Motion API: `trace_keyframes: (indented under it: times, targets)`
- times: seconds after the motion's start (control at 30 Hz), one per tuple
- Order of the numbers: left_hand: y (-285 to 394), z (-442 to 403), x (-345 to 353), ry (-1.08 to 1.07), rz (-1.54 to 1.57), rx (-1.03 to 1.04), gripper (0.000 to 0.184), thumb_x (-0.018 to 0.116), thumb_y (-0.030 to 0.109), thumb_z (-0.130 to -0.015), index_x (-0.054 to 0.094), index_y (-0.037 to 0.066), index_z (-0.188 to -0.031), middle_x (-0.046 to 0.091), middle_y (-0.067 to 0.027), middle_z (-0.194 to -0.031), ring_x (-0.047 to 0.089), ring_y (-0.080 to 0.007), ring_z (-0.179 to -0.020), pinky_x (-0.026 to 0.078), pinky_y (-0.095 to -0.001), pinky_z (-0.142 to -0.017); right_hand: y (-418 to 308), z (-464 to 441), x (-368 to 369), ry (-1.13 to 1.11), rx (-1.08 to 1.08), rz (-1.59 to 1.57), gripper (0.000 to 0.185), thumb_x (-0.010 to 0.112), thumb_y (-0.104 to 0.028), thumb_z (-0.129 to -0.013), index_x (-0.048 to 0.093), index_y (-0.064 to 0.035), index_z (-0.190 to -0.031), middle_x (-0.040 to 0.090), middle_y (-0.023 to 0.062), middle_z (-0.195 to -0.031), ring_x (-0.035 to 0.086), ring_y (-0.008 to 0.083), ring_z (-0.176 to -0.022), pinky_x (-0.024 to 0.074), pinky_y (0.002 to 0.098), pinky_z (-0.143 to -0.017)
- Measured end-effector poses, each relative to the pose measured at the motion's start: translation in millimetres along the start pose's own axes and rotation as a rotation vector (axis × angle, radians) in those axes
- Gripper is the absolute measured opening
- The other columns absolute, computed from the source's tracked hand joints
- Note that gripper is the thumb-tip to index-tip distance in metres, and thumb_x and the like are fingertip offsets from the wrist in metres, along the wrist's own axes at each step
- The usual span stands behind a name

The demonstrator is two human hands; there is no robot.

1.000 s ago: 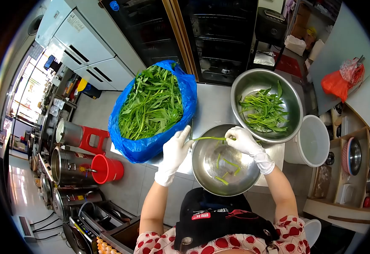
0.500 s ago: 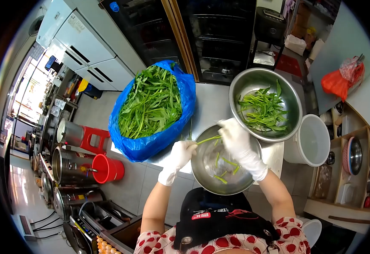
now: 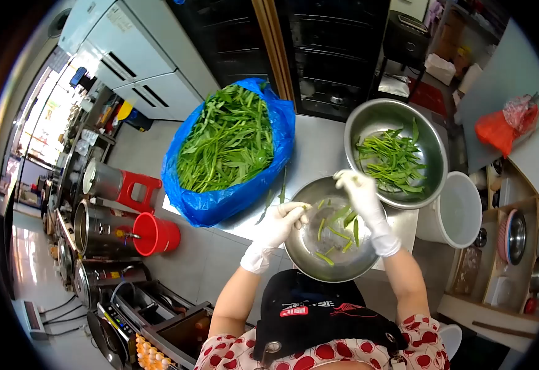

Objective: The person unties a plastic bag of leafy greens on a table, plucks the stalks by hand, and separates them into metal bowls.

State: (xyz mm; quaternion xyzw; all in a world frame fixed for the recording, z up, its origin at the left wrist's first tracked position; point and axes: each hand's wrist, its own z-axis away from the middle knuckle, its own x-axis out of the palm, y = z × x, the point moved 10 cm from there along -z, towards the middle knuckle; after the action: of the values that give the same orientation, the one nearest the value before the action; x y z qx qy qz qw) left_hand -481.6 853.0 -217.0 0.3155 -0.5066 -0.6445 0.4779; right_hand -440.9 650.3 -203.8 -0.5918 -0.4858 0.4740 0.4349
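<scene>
My left hand [image 3: 281,223], in a white glove, is closed on a short bit of green stem at the left rim of a steel bowl [image 3: 300,262]. Cut lengths of green stem [image 3: 338,233] and a few leaf pieces [image 3: 355,230] are in or just above this bowl. Over its far right side is my gloved right hand [image 3: 363,196], fingers curled; what they hold, if anything, I cannot make out. Long-leaved greens like water spinach [image 3: 229,142] fill a blue plastic bag [image 3: 204,206] on the left. More greens [image 3: 392,160] lie in a second steel bowl [image 3: 429,132].
Bag and bowls stand on a steel table [image 3: 322,139]. A white bucket [image 3: 460,209] is by its right end, near wooden shelves [image 3: 485,240]. On the floor side at left are a red bucket [image 3: 158,234], a red stool [image 3: 138,190] and steel pots [image 3: 100,228].
The long stem stretched between both hands is no longer there. My right hand has moved slightly right, and leaf pieces now show under it. The view has shifted a little.
</scene>
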Motion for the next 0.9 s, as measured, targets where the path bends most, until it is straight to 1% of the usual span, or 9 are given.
trace_keyframes:
  times: [0.07,0.13,0.23,0.27,0.37,0.47,0.57,0.73,0.9]
  targets:
    - [-6,0,6,-0.077,-0.233,0.037,0.024,0.058,0.02,-0.093,0.069,0.004,-0.107,0.068,-0.0091,-0.081,0.061,-0.0167,-0.069,0.048,-0.0277,-0.067,-9,-5,-44,0.094,0.203,-0.064,0.017,0.051,-0.009,-0.095,0.066,-0.0003,-0.094,0.066,0.004,-0.086,0.059,0.0091,-0.08,0.0455,0.0231,-0.078]
    - [-20,-2,20,-0.204,-0.663,0.148,0.024,0.06,0.024,-0.091,0.07,0.01,-0.108,0.069,-0.014,-0.085,0.064,-0.0254,-0.074,0.051,-0.0348,-0.071,-26,-5,-74,0.141,0.168,-0.15,0.017,0.051,-0.01,-0.097,0.064,0.0007,-0.098,0.065,0.0039,-0.087,0.059,0.0101,-0.082,0.0462,0.024,-0.081]
    - [-47,-15,38,-0.103,-1.022,0.5,0.024,0.063,0.027,-0.086,0.071,0.015,-0.104,0.067,-0.0179,-0.087,0.064,-0.0344,-0.08,0.05,-0.0432,-0.077,-39,3,-100,0.17,0.055,-0.127,0.017,0.05,-0.01,-0.098,0.063,0.0007,-0.101,0.064,0.0034,-0.088,0.059,0.0101,-0.084,0.0456,0.0234,-0.082]
    - [-52,-30,39,-0.051,-1.037,0.485,0.02,0.064,0.023,-0.081,0.071,0.011,-0.096,0.065,-0.0149,-0.086,0.063,-0.0323,-0.081,0.05,-0.0433,-0.076,-39,4,-102,0.164,-0.002,-0.108,0.017,0.05,-0.011,-0.098,0.062,0.0011,-0.102,0.064,0.0032,-0.087,0.058,0.0099,-0.084,0.0443,0.0225,-0.082]
    - [-69,-72,53,0.095,-1.147,0.473,0.013,0.068,0.017,-0.075,0.07,0.009,-0.084,0.062,-0.0106,-0.086,0.061,-0.0295,-0.083,0.05,-0.0418,-0.074,-24,22,-99,0.186,0.132,-0.215,0.018,0.051,-0.012,-0.098,0.062,0.0013,-0.102,0.063,0.0031,-0.086,0.057,0.0096,-0.083,0.0437,0.0223,-0.081]
    - [-95,-105,76,0.07,-1.363,0.59,0.01,0.067,0.017,-0.073,0.066,0.009,-0.079,0.058,-0.01,-0.08,0.059,-0.0282,-0.08,0.05,-0.0421,-0.07,-27,36,-98,0.193,0.159,-0.222,0.019,0.052,-0.014,-0.098,0.061,0.0019,-0.101,0.06,0.0023,-0.083,0.055,0.0093,-0.081,0.043,0.0221,-0.078]
    - [-120,-129,81,0.044,-1.497,0.509,0.01,0.066,0.018,-0.073,0.065,0.009,-0.077,0.059,-0.0104,-0.082,0.06,-0.0276,-0.08,0.051,-0.0404,-0.069,-20,52,-104,0.178,0.209,-0.254,0.018,0.051,-0.013,-0.099,0.06,0.0021,-0.102,0.06,0.0028,-0.083,0.054,0.0102,-0.081,0.0421,0.0226,-0.079]
    - [-116,-131,80,0.071,-1.555,0.574,0.007,0.064,0.014,-0.075,0.063,0.007,-0.074,0.059,-0.01,-0.074,0.061,-0.0276,-0.068,0.052,-0.0378,-0.062,-10,70,-118,0.194,0.268,-0.321,0.019,0.05,-0.012,-0.099,0.061,0.0021,-0.104,0.06,0.0027,-0.083,0.053,0.0096,-0.081,0.042,0.0223,-0.077]
    - [0,-66,15,0.329,-0.748,0.531,0.002,0.066,0.003,-0.079,0.064,0.003,-0.08,0.062,-0.0093,-0.076,0.061,-0.0198,-0.066,0.049,-0.0298,-0.059,-17,69,-131,0.173,0.235,-0.258,0.019,0.049,-0.012,-0.099,0.061,0.0023,-0.104,0.06,0.0025,-0.083,0.054,0.0097,-0.079,0.0425,0.0212,-0.075]
